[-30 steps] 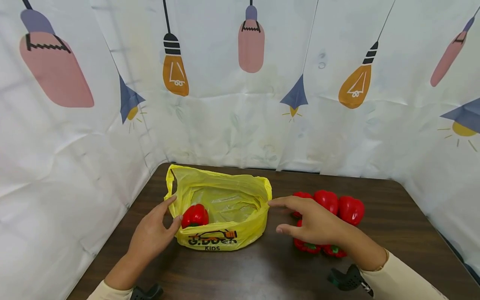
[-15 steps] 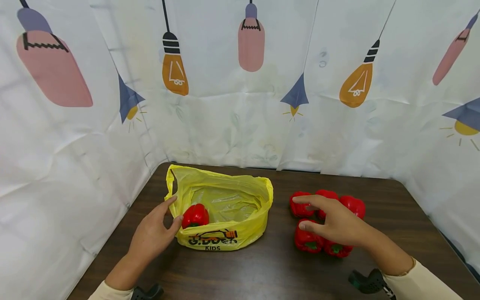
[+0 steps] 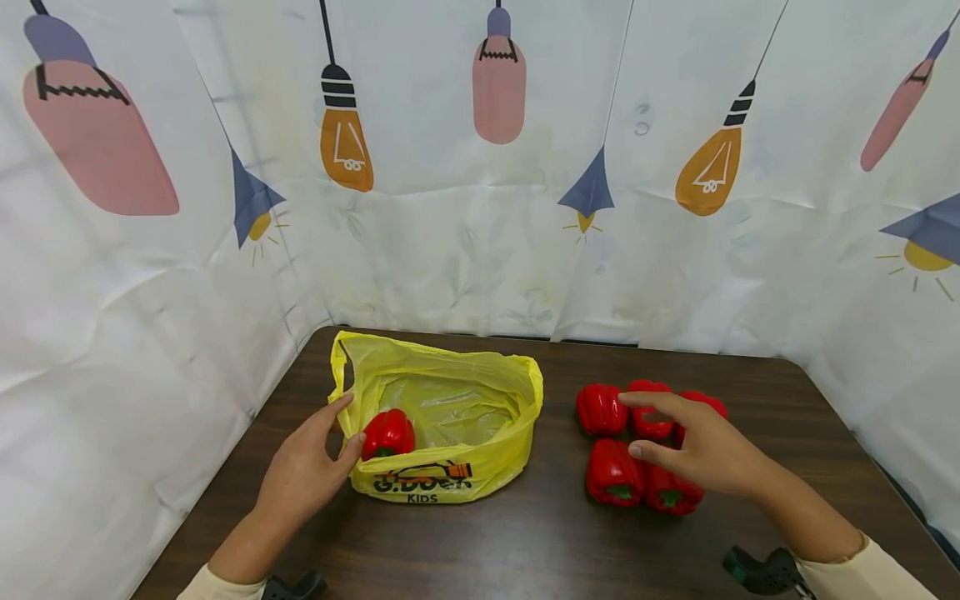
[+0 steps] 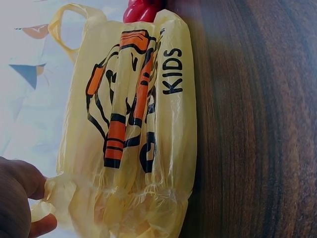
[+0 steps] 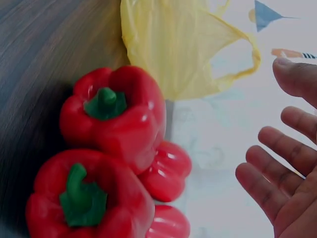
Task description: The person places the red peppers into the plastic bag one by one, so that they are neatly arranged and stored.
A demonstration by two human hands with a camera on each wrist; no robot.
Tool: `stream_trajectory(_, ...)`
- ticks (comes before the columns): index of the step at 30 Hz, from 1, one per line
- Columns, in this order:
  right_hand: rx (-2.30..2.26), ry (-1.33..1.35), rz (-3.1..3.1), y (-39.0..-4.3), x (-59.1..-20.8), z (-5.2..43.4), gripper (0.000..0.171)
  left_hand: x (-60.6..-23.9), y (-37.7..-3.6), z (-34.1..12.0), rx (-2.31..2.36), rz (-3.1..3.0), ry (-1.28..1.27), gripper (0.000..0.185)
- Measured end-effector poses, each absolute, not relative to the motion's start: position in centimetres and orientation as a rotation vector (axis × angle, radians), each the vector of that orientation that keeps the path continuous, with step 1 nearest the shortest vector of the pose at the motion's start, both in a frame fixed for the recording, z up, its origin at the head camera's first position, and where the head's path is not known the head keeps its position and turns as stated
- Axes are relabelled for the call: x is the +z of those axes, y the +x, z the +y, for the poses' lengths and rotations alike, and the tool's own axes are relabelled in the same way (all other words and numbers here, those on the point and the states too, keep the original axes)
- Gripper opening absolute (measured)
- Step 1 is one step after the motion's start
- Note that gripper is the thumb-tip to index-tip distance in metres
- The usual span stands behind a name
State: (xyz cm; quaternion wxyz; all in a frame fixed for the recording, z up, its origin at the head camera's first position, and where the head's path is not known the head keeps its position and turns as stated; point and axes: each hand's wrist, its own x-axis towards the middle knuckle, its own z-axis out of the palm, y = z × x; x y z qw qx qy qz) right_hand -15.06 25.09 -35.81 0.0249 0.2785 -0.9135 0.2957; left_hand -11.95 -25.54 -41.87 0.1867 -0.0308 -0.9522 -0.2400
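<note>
Dark wood-grain table [image 3: 525, 542]. Left hand [image 3: 303, 475]: at the near-left corner of the crinkled yellow plastic bag printed "KIDS" [image 3: 442, 417], pinching its rim between thumb and fingers. One glossy red bell pepper [image 3: 387, 434] lies inside the bag, beside that hand. Right hand [image 3: 701, 450]: released, fingers spread, poised above the cluster of loose red bell peppers with green stems [image 3: 622, 442], right of the bag; contact cannot be told. Behind: white curtain printed with lightbulbs [image 3: 480, 167].

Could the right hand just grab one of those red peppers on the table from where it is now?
Probably yes. The right hand hovers open directly above the cluster of red peppers, fingers spread, and nothing lies between them. The yellow bag sits off to the side.
</note>
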Motion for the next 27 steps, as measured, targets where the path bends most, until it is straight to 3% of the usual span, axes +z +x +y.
stream_trajectory(27,0.938,0.585,-2.915,-16.4,-36.6,30.3,0.066,-41.5,-11.8,-25.7,-0.665,-2.689,-0.064,0.065)
